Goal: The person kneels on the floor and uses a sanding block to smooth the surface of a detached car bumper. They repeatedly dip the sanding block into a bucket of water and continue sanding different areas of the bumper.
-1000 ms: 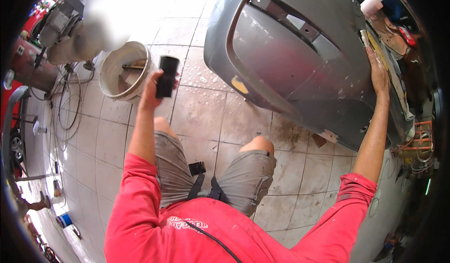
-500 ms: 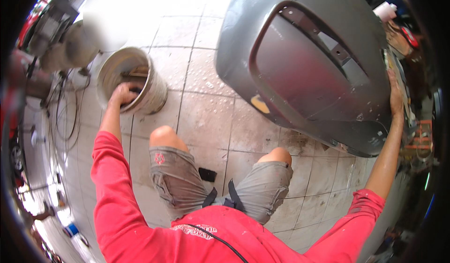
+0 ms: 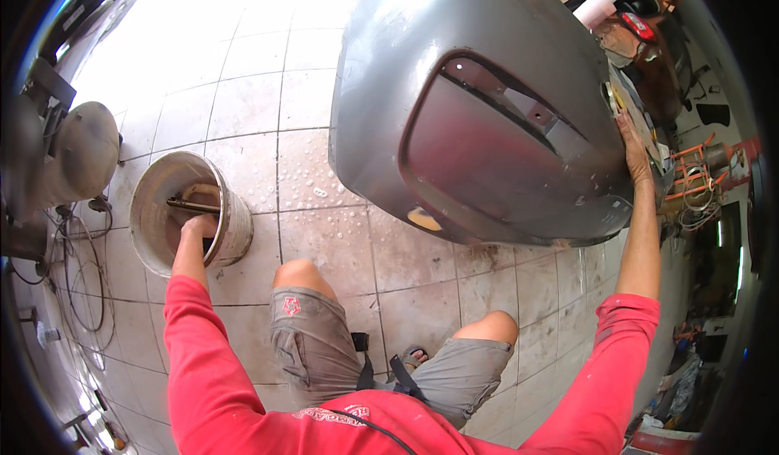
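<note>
My left hand reaches down into a used, off-white plastic bucket at the left. Its fingers are hidden below the wrist, so what they touch cannot be made out. A dark stick-like piece and a tan piece lie in the bucket beside the hand. To the right stands a large grey car body panel, with a reddish recess and a slotted strip. Against its right edge rests my right hand, fingers stretched along the edge. A yellowish patch shows on the panel's lower edge.
Water drops spot the tiled floor between bucket and panel. Cables and a rounded tank-like thing are at the left. Beyond the panel are a white bottle, a red lamp and an orange metal frame.
The view has shifted, so bucket and panel sit further left, and the bucket lower. My left hand is still inside the bucket, and my right hand is still at the panel's edge.
</note>
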`<act>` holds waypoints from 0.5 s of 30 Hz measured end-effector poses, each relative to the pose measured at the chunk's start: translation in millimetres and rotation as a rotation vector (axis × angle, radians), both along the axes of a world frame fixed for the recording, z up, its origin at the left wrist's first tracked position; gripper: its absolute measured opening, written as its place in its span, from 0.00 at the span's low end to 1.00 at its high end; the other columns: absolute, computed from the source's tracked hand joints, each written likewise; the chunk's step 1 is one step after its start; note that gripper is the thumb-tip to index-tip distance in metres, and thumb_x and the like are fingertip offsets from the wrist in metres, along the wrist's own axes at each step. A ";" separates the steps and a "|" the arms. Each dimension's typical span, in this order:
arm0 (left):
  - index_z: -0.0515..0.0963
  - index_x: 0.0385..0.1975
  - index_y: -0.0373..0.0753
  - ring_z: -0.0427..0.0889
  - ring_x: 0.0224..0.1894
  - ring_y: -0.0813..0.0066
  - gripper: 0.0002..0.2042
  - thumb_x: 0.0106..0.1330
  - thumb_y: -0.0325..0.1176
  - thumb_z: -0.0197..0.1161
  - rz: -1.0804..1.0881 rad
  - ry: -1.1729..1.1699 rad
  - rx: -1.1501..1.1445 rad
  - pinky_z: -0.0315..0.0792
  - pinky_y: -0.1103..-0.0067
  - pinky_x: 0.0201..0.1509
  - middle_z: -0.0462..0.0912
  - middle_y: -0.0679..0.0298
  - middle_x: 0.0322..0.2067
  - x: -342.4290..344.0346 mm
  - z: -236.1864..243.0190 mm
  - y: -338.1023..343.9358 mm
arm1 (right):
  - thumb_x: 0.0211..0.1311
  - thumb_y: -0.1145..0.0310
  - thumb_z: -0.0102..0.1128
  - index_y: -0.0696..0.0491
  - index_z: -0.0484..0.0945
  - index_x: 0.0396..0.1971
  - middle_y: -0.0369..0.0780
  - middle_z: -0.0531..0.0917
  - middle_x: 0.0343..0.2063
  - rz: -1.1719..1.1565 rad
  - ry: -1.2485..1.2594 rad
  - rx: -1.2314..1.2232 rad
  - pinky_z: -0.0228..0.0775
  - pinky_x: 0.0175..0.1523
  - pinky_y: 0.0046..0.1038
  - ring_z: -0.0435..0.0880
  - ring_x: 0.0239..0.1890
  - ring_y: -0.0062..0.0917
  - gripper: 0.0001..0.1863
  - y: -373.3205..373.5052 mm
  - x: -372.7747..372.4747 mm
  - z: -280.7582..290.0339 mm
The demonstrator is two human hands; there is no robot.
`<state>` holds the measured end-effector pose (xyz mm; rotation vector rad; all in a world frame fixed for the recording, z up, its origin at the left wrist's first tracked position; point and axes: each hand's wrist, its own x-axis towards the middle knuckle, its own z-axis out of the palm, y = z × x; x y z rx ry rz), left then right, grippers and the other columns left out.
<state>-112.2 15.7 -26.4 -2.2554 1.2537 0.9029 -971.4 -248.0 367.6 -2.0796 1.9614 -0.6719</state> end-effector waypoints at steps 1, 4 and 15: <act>0.86 0.57 0.34 0.80 0.68 0.51 0.26 0.63 0.46 0.68 0.042 -0.026 -0.040 0.76 0.62 0.70 0.82 0.48 0.64 -19.8 35.5 -2.2 | 0.71 0.27 0.52 0.64 0.57 0.79 0.50 0.59 0.81 0.006 -0.032 -0.009 0.36 0.85 0.30 0.51 0.85 0.35 0.58 3.7 -10.6 -1.5; 0.88 0.54 0.38 0.85 0.61 0.50 0.28 0.59 0.52 0.70 0.141 -0.104 -0.156 0.79 0.61 0.64 0.86 0.45 0.57 -11.8 98.1 25.1 | 0.69 0.25 0.54 0.66 0.56 0.79 0.51 0.59 0.81 0.040 -0.071 0.005 0.37 0.85 0.30 0.52 0.85 0.36 0.60 -1.1 16.0 -7.8; 0.78 0.70 0.38 0.83 0.53 0.51 0.34 0.65 0.47 0.77 -0.010 0.708 -1.686 0.77 0.66 0.60 0.81 0.48 0.55 -304.4 208.8 -77.0 | 0.59 0.13 0.48 0.65 0.56 0.79 0.54 0.58 0.80 0.017 0.031 -0.020 0.40 0.85 0.35 0.53 0.84 0.40 0.70 -23.6 5.3 -7.1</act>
